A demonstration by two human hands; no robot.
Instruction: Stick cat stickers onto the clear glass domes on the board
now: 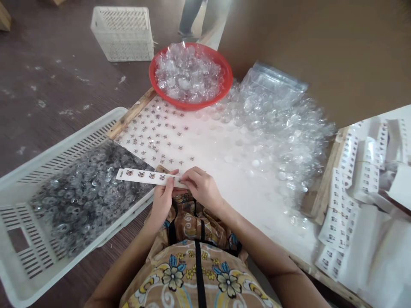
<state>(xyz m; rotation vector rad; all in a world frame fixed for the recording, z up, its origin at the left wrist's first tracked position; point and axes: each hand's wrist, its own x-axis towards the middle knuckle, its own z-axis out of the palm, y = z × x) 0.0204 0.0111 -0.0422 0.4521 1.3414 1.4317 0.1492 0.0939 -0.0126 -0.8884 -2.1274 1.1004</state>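
A white strip (146,176) printed with small cat-face stickers lies across both hands at the table's near edge. My left hand (164,197) grips the strip from below, its thumb on top. At the strip's right end, my right hand (201,185) is closed, thumb and fingertips pinched together on or beside a sticker; the exact contact is too small to make out. Beyond the hands, small cat-face pieces (165,137) are spread in rows on the white tabletop (208,149). Clear plastic domes (282,132) are heaped on the right side.
A red basin (226,85) of clear plastic pieces stands at the back. At left is a large white crate (19,179) full of small clear items. Sticker sheets (337,214) lie at right behind a wooden edge. Another basket (123,34) and a person's leg (190,17) are farther back.
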